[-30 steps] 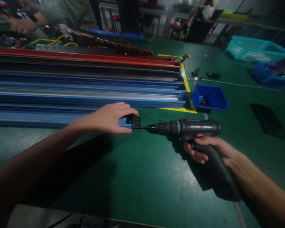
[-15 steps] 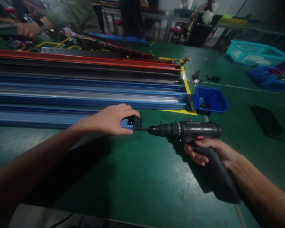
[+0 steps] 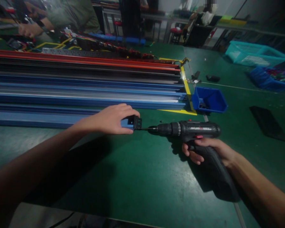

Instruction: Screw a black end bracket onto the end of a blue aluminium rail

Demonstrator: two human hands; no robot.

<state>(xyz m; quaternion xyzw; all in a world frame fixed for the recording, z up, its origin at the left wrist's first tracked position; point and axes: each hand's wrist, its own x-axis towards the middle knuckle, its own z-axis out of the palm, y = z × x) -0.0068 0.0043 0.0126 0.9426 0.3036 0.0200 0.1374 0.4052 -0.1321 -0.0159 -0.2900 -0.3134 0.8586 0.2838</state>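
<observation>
The thin bit [image 3: 146,128] could slip off the black cap [image 3: 137,123] if the drill [image 3: 194,128] tips or the push goes crooked. Then it might poke the left hand [image 3: 111,118], because its thumb and fingers are right beside the cap. The blue rail [image 3: 38,117] could also slide or twist on the green table [image 3: 144,177] if the left hand's pinch is too weak. That might make the cap sit crooked.

The left hand is bent over the rail, pinching it near its end. The right hand [image 3: 224,150] is wrapped around the drill's handle. I cannot tell if it is squeezing the trigger.

The cap is at the rail's end, between the two hands and nearer the left one. The rail goes away to the left, under the left hand. The bit points at the cap from the right.
</observation>
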